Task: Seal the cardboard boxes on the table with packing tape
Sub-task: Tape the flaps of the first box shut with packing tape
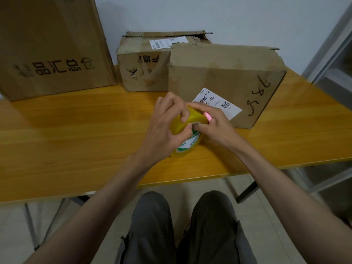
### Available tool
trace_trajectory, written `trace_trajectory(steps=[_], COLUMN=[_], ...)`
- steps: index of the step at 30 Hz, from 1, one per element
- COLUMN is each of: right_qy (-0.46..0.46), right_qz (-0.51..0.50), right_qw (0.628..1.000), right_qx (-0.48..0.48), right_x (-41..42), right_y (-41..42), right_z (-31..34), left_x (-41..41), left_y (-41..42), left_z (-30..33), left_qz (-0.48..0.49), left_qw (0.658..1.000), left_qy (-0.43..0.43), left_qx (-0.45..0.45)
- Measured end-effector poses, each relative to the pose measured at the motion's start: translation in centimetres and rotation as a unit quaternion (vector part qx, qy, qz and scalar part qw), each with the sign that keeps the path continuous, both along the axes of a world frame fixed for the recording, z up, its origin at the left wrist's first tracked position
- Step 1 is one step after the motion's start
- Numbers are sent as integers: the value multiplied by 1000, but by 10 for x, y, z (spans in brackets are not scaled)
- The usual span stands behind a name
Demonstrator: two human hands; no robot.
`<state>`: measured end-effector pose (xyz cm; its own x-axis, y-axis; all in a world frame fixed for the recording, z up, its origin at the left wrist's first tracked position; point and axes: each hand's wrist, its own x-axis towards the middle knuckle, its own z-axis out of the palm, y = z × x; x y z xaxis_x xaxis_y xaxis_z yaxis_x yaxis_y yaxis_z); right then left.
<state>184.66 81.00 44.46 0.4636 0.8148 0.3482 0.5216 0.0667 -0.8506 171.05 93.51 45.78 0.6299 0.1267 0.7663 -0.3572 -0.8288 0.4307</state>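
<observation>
At the bottom of the frame I see the person's two knees in dark grey trousers [182, 231], just under the edge of the wooden table [76, 134]. Above them, in the middle of the frame, both hands meet over the table on a yellow roll of packing tape [187, 141]. The left hand [167, 124] grips the roll from the left side, with its fingers curled over the rim. The right hand [213, 122] pinches at the top of the roll with thumb and forefinger, and a small pink thing [208, 117] is held between its fingers; I cannot tell what it is. Just behind the hands, to the right, stands a cardboard box [228, 73] with a white shipping label [217, 103] and black handwriting on its side. Behind it, touching it on the left, is a second smaller box [141, 67] with torn upper flaps. At the upper left of the frame a tall box [51, 46] with printed characters stands on the table, close to the pale wall [228, 14].
</observation>
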Motion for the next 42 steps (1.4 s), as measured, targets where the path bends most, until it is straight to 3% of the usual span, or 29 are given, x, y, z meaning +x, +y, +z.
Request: trace_trajectory(steps=[18, 22, 25, 30, 32, 34, 38, 40, 42], right_qy=[-4, -6, -2, -15, 38, 52, -96, -145, -139], right_qz=[3, 12, -37, -240, -221, -154, -119, -136, -124], right_qw=[1000, 1000, 999, 966, 964, 981, 986, 975, 979], right_qx=[-4, -23, -3, 98, 140, 107, -72, -97, -80], right_x=[2, 4, -6, -46, -62, -74, -80, -77, -73], right_y=[2, 1, 7, 9, 3, -2, 3, 6, 4], right_z=[0, 7, 7, -3, -8, -11, -13, -8, -2], left_x=[-1, -9, -17, -20, -19, -18, -16, -20, -27], left_y=[0, -2, -6, -12, -10, -6, 5, 14, 22], left_z=[-4, -1, 5, 10, 12, 13, 15, 18, 24], left_qz=[12, 28, 82, 169, 192, 215, 240, 222, 196], left_qw=[1000, 999, 994, 981, 976, 972, 957, 958, 960], left_qy=[-11, 27, 71, 95, 93, 90, 136, 156, 184], left_qx=[-1, -5, 7, -15, -37, -42, -90, -92, -75])
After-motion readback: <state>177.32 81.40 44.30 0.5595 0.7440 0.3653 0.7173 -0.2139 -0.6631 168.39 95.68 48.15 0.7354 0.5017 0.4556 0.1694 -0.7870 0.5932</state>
